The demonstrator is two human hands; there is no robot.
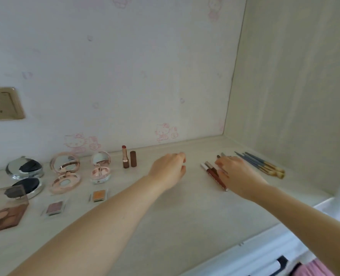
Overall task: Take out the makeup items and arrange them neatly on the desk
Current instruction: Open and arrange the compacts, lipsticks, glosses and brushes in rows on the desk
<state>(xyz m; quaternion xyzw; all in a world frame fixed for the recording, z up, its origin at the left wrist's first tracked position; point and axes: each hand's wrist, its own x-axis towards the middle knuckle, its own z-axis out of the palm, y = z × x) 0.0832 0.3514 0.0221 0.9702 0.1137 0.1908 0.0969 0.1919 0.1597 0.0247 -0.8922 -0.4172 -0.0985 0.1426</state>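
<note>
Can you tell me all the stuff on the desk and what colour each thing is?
silver compact: 1, silver with black puff, open, far left by the wall
rose-gold compact: 1, open, right of the silver one
small pink compact: 1, open, right of that
brown eyeshadow palette: 1, lid open, front left
single eyeshadow pans: 2, mauve and orange, front row
lipstick: 1, red, upright, brown cap standing beside it
lip pencils: a few, white and reddish-brown, under the right hand
makeup brushes: several, blue handles, far right
wall socket: 1, gold, left wall
left hand: loosely curled, holds nothing
right hand: on the pencils
</note>
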